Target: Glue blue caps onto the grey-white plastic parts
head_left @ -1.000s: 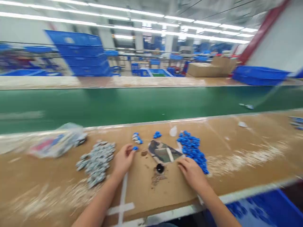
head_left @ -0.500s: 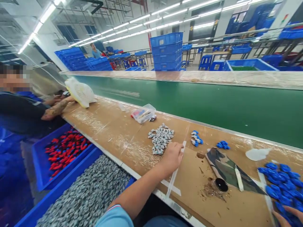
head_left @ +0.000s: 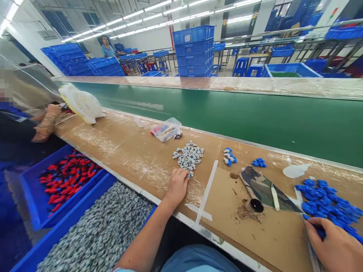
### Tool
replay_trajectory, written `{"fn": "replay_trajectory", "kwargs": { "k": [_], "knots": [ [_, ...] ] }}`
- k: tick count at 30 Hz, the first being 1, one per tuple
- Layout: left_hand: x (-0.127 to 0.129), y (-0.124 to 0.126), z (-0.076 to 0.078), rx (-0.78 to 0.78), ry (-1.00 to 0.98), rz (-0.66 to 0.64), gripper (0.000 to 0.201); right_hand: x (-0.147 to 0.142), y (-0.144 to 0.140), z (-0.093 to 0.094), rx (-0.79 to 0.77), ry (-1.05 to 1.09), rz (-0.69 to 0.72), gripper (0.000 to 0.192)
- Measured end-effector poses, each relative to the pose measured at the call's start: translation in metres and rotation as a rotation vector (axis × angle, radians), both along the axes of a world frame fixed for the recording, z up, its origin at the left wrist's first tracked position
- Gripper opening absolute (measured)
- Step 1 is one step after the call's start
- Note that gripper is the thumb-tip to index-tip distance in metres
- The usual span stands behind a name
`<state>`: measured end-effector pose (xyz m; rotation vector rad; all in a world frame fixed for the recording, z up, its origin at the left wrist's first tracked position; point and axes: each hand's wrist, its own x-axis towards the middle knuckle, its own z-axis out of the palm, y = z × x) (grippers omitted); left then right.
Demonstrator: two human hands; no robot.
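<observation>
Fingers of the left hand curl onto the small grey plastic pieces mid-frame, picking one; right hand, lower right, pinches into blue plastic caps. Next: likely joining them.

small grey parts lie heaped loosely just beyond the left fingertips. glossy blue parts lie scattered just past the right fingers.

On the bench before us, we see the grey pieces left of the camouflage patch, the blue pieces right, the conveyor belt behind.
</observation>
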<state>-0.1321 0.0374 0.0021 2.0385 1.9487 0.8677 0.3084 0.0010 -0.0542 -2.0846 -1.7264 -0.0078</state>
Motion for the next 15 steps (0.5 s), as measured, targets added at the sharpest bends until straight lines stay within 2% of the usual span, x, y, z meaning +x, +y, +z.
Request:
{"fn": "replay_trajectory", "kwargs": {
  "k": [3, 6, 9, 12, 15],
  "knots": [
    [0.003, -0.006, -0.005, 0.045, -0.151, -0.037, 0.012, -0.020, -0.004, 0.032, -0.046, -0.006, -0.092, 0.026],
    [0.015, -0.012, -0.012, -0.018, -0.357, -0.067, 0.018, -0.037, -0.010, 0.052, 0.092, 0.109, -0.074, 0.038],
    [0.035, -0.015, -0.014, -0.174, -0.588, -0.118, 0.025, -0.049, -0.016, 0.060, 0.127, 0.479, 0.005, 0.041],
    [0.059, -0.017, -0.011, -0.380, -0.884, -0.179, 0.029, -0.062, -0.023, 0.064, 0.019, 0.831, 0.053, 0.041],
    [0.080, -0.021, -0.007, -0.506, -1.084, -0.201, 0.031, -0.075, -0.029, 0.069, -0.054, 0.958, 0.088, 0.040]
  ]
}}
